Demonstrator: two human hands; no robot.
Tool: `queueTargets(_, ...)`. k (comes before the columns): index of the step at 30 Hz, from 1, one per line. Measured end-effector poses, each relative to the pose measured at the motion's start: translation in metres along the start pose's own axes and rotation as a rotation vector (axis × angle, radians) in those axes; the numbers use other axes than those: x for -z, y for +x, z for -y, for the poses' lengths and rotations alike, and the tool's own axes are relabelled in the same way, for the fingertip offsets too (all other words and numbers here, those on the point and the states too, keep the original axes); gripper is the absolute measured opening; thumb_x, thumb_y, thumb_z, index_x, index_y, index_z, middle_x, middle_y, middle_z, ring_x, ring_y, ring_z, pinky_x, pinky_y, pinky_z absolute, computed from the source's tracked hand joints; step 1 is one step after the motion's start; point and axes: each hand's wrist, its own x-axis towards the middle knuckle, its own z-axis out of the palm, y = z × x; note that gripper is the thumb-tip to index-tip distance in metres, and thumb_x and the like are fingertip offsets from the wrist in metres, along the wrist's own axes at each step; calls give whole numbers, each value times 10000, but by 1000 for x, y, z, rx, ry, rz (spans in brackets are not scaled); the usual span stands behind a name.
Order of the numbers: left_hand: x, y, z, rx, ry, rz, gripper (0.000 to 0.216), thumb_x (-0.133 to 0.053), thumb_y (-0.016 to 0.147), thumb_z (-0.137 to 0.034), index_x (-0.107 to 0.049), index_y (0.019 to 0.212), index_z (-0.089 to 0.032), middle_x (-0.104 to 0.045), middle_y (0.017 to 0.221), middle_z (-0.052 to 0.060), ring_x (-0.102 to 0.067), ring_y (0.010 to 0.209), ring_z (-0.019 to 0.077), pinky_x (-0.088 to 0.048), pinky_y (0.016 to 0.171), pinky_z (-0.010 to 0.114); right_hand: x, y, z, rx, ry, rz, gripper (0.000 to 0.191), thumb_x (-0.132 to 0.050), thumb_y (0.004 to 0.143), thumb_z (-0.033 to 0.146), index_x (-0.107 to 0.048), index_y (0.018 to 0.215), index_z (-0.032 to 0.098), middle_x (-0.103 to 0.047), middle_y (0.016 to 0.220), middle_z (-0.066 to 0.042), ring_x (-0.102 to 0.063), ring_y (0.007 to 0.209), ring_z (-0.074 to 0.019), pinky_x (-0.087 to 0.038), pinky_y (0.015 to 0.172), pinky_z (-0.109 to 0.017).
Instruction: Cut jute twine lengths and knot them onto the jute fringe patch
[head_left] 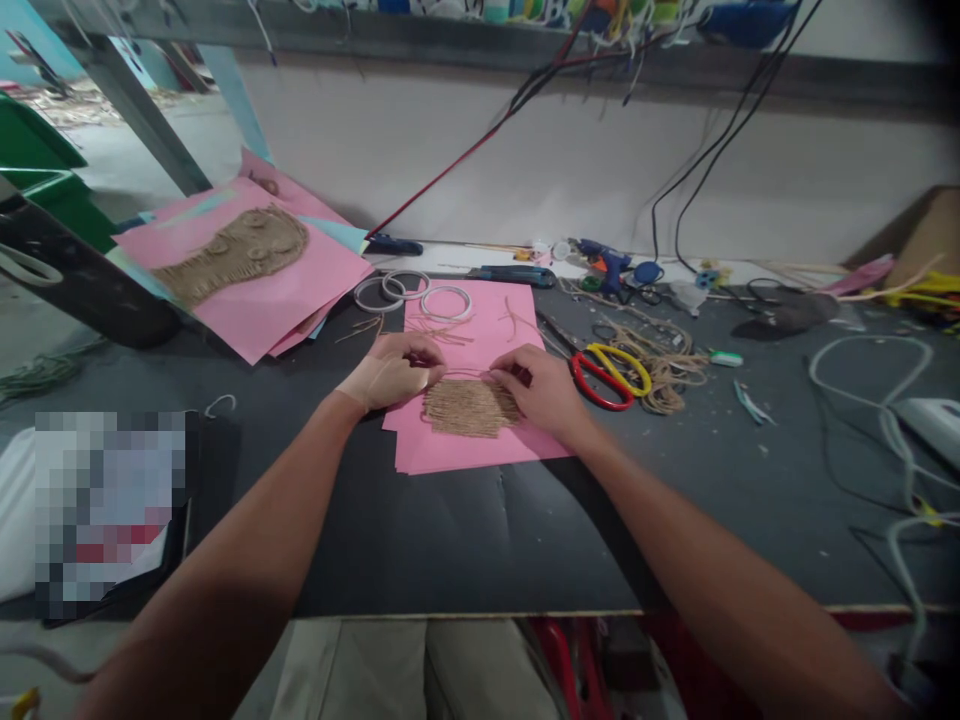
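Note:
Pink paper sheets [442, 455] lie stacked on the dark tabletop in front of me. On them is a flat patch of brown twine rows [465, 410] laid side by side. Along its top edge runs a thin strand of twine [466, 374], its ends in my fingers. My left hand [397, 372] pinches the strand at the patch's upper left corner. At the upper right, my right hand [546, 392] also pinches it, covering part of the patch. Short cut twine pieces [442, 332] lie above the hands on the paper.
Scissors [604, 378] with red and yellow handles lie right of the paper beside tangled twine [667, 350]. Several tape rings [446, 302], a utility knife [514, 274] and a blue glue gun [607, 262] sit behind. Pink sheets with a twine shape [255, 245] stand left.

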Motion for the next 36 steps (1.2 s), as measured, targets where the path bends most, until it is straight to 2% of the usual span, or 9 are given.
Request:
queueTargets(6, 6, 2, 4, -21, -51, 67, 100, -685, 736, -226, -774, 783, -220, -760, 966, 48, -682, 873, 194, -531, 780, 297, 0, 0, -2, 34, -21, 24, 79, -650, 912, 188, -725, 895, 206, -725, 881, -45, -648, 836, -191, -485, 767, -337)
queueTargets(15, 11, 2, 4, -11, -35, 101, 108, -708, 723, -227, -780, 801, -203, -764, 1005, 71, -698, 938, 200, -546, 826, 292, 1, -1, -2, 44, -26, 58, 145, -620, 928, 173, -745, 998, 202, -749, 947, -59, -671, 874, -200, -495, 769, -341)
queueTargets(21, 10, 3, 8, 13, -40, 102, 122, -701, 737, -246, -781, 820, -208, -767, 1009, 67, -694, 875, 199, -554, 719, 271, 1, -2, -2, 107, -37, 81, 232, -567, 951, 140, -781, 1013, 206, -717, 958, -64, -661, 904, -194, -491, 798, -335)
queueTargets(27, 9, 2, 6, -42, 19, 95, 109, -669, 769, -233, -756, 815, -185, -762, 969, 62, -692, 934, 209, -549, 847, 306, 0, -1, -5, 118, -50, 114, 294, -543, 948, 110, -797, 1034, 231, -678, 930, -61, -641, 884, -193, -480, 776, -325)
queueTargets(36, 9, 3, 8, -150, 106, 111, 120, -622, 812, -194, -738, 780, -194, -742, 911, 46, -665, 888, 187, -510, 866, 330, -1, -1, -4, 128, -59, 136, 333, -543, 920, 50, -806, 1029, 223, -661, 923, -65, -626, 889, -199, -474, 779, -335)
